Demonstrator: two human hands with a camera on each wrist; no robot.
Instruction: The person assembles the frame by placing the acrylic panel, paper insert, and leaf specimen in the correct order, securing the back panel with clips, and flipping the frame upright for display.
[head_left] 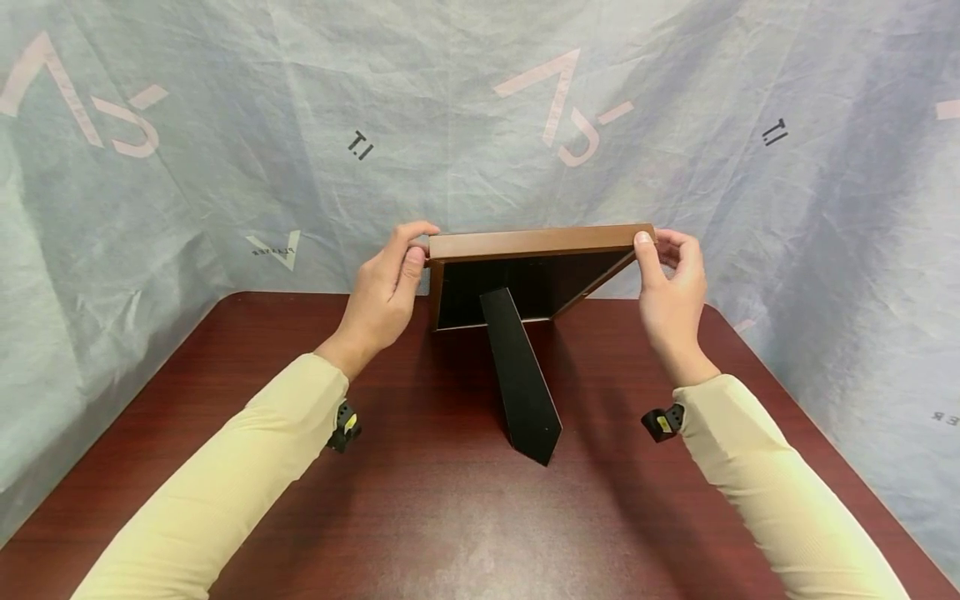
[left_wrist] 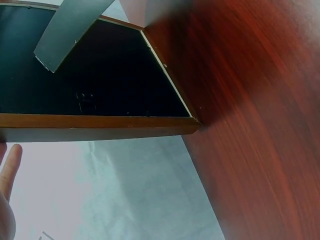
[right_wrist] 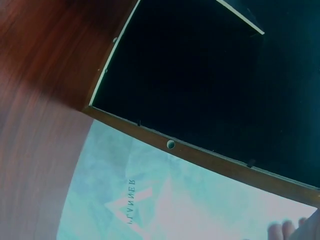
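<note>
A brown wooden picture frame (head_left: 540, 242) stands near the table's far edge, its black back (left_wrist: 125, 70) facing me. Its black easel leg (head_left: 525, 383) is swung out toward me, the pointed end low over the tabletop. At the upper left corner my left hand (head_left: 382, 292) holds the frame between thumb and fingers. My right hand (head_left: 671, 292) grips the upper right corner, thumb on the near side and the other fingers partly hidden behind it. Small metal tabs and a round hole (right_wrist: 171, 144) show along the frame's edge in the right wrist view. The picture side is hidden.
The dark red wooden table (head_left: 420, 517) has rounded far corners. A pale grey printed cloth (head_left: 465, 108) hangs behind it and along both sides, close to the table's edges. Black straps (head_left: 662, 423) sit at both wrists.
</note>
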